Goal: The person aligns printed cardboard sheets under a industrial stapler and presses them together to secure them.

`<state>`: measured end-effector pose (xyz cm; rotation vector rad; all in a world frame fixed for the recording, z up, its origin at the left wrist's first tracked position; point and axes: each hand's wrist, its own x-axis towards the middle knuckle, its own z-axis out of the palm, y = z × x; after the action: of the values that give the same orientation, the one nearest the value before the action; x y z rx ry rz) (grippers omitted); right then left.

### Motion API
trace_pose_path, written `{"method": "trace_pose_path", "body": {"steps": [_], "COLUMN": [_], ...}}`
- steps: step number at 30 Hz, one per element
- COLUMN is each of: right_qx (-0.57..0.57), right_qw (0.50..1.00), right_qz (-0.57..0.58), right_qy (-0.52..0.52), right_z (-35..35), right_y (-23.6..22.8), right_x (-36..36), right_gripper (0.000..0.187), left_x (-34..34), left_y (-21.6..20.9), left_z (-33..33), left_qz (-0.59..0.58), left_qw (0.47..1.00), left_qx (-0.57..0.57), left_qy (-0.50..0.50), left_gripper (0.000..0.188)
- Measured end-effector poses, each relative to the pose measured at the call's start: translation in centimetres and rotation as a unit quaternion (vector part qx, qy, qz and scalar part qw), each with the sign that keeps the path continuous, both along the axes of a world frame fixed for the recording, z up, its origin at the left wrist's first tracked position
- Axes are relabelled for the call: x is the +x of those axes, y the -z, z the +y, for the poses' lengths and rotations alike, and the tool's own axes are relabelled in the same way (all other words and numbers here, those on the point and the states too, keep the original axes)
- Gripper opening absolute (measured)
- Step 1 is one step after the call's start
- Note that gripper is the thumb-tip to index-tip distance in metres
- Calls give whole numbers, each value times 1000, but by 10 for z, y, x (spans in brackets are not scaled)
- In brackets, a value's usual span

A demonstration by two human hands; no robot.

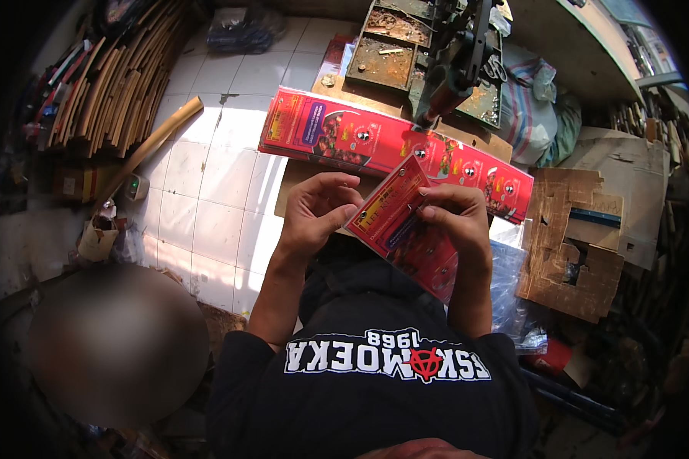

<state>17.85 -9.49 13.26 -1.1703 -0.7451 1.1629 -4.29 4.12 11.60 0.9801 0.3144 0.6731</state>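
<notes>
My right hand pinches a glossy red printed sheet between thumb and fingers, in front of my chest. The sheet is tilted, with its lower end hanging toward my lap. A small round spot shows near its top corner; I cannot tell if it is a hole or an eyelet. At the sheet's left edge is my left hand, its thumb and fingers curved and apart, the thumb close to the edge. Beyond both hands, more red printed sheets lie in a long row across the work board, under a dark metal press.
Compartment trays with small bits flank the press. Clear plastic sleeves and cut cardboard sit at right, striped sacks behind. Stacked cardboard and a bamboo pole stand left, by a tiled floor.
</notes>
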Motion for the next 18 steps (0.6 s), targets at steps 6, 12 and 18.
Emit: {"method": "trace_pose_path", "body": {"steps": [6, 12, 18], "right_qx": [-1, -4, 13], "right_qw": [1000, 1000, 1000], "right_qz": [-17, 18, -19], "right_qy": [8, -14, -13], "right_z": [2, -3, -9], "right_y": [-1, -9, -14], "right_x": [-6, -12, -15], "right_gripper": [28, 29, 30], "left_x": [-5, -7, -12], "left_y": [-14, -15, -1], "left_z": [4, 3, -5], "left_qz": [53, 1, 3], "left_qw": [997, 999, 999], "left_qx": [54, 41, 3], "left_qy": [7, 36, -33], "left_gripper": [42, 51, 46]}}
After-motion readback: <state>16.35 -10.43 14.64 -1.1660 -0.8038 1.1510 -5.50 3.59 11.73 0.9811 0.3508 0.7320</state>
